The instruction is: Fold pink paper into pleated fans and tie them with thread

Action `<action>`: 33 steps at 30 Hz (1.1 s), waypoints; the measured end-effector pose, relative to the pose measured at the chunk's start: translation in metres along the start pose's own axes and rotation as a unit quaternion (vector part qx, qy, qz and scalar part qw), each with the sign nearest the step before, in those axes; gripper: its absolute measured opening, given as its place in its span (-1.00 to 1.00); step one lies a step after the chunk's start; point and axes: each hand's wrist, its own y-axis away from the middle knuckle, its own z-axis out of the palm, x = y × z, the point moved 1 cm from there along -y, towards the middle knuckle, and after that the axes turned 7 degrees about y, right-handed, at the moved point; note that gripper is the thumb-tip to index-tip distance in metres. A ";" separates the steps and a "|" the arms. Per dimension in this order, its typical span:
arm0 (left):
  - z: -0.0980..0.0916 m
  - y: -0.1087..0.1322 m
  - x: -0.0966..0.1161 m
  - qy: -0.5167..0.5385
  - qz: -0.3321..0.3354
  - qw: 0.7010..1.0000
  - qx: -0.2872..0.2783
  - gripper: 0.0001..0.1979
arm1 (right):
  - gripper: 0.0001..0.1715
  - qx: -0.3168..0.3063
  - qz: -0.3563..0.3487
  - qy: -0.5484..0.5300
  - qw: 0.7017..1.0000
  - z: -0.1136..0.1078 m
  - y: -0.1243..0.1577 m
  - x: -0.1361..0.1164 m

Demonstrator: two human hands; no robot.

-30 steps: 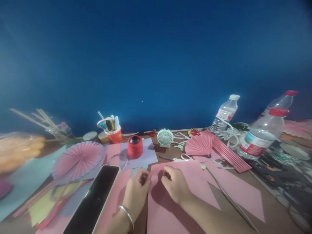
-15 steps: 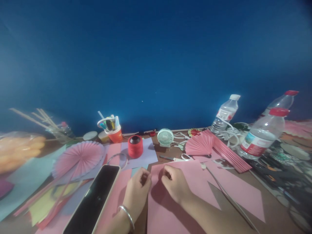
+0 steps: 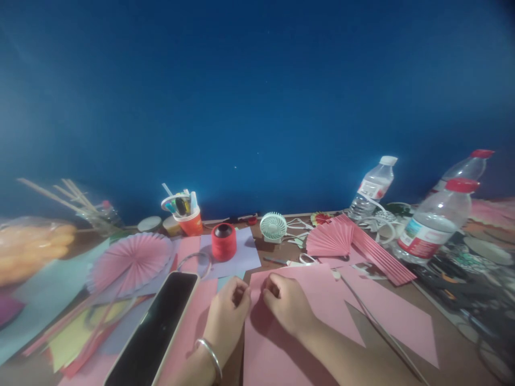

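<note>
A pink paper sheet [image 3: 289, 348] lies flat on the table in front of me. My left hand [image 3: 226, 316], a silver bangle on its wrist, has its fingers curled and pinched at the sheet's far left edge. My right hand [image 3: 286, 304] rests on the sheet a little to the right, fingers also curled and pinching the same far edge. The two hands nearly touch. A second pink sheet [image 3: 392, 316] lies to the right.
A phone [image 3: 155, 329] lies at my left. Behind it are a round pink paper fan [image 3: 131, 261], a red thread spool [image 3: 223, 241], an orange cup of pens [image 3: 187, 214], a small white fan [image 3: 273, 227], scissors [image 3: 298, 261], a folded pink fan [image 3: 354, 244] and three water bottles [image 3: 432, 225].
My right hand has slid slightly left along the sheet's edge, closer to my left hand. Nothing else has moved.
</note>
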 end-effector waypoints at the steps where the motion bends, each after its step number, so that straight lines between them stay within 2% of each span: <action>1: 0.000 0.000 0.000 0.003 0.000 1.000 0.002 -0.81 | -0.83 0.006 -0.001 -0.008 1.000 -0.001 0.000 0.000; 4: 0.000 0.000 -0.002 0.014 -0.002 1.000 0.007 -0.81 | -0.78 0.015 0.004 -0.044 0.999 -0.003 0.000 0.000; 7: 0.000 0.000 -0.003 0.021 0.003 1.000 0.012 -0.82 | -0.82 0.007 0.008 -0.070 0.997 -0.003 -0.001 0.001; 15: 0.000 0.000 0.000 0.002 0.005 1.000 0.006 -0.80 | -0.82 -0.003 0.004 -0.010 1.000 0.002 -0.002 0.002; 24: 0.000 -0.001 -0.002 0.009 -0.002 1.000 0.008 -0.81 | -0.81 -0.002 0.013 -0.071 0.997 -0.001 -0.001 -0.001; 28: -0.001 -0.001 -0.002 0.024 -0.006 1.000 0.009 -0.81 | -0.83 0.026 0.028 -0.117 0.992 -0.003 -0.001 0.002; 33: 0.000 -0.001 -0.003 0.014 0.004 1.000 0.009 -0.83 | -0.84 0.025 0.036 -0.092 0.995 -0.002 -0.002 0.002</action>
